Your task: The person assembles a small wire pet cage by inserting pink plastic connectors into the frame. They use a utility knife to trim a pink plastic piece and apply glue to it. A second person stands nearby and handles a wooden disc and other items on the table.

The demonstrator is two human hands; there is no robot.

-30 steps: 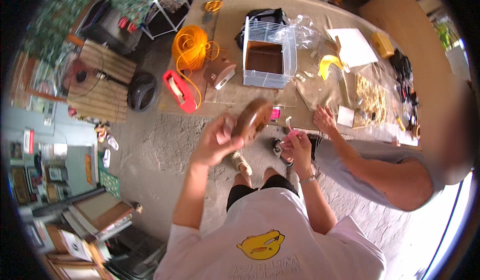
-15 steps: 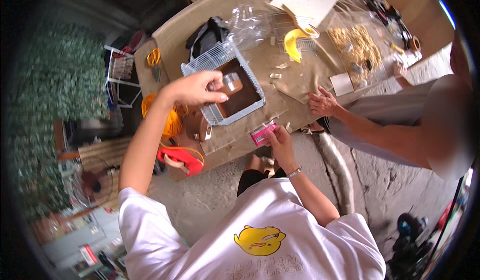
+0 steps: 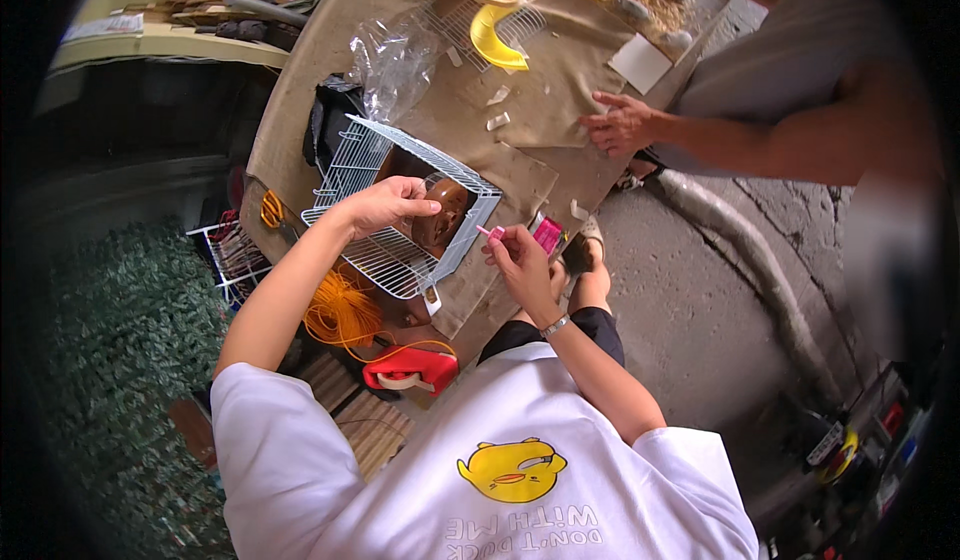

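Note:
My left hand (image 3: 392,203) is closed on a glossy brown rounded piece (image 3: 440,218) with a clear rim, held at the opening of a pale blue wire cage (image 3: 470,182). The exact kind of this piece is not plain. Just right of the cage, the fingers of my right hand (image 3: 518,260) pinch a small pink piece (image 3: 492,232) with a narrow tip pointing toward the cage. A bright pink packet (image 3: 547,234) shows beside those fingers; whether the hand also grips it I cannot tell.
A yellow curved piece (image 3: 492,40) lies on a wire panel at the back. Orange cord (image 3: 340,308), orange-handled scissors (image 3: 271,210) and a red case (image 3: 420,368) are at the left. Clear plastic wrap (image 3: 390,65) sits behind the cage. Another person's hand (image 3: 622,125) rests at the table's right edge.
My view has turned and shifted. My left hand's brown piece has tilted, showing its rounded side. My right hand has come closer to it, now pinching the small pink piece.

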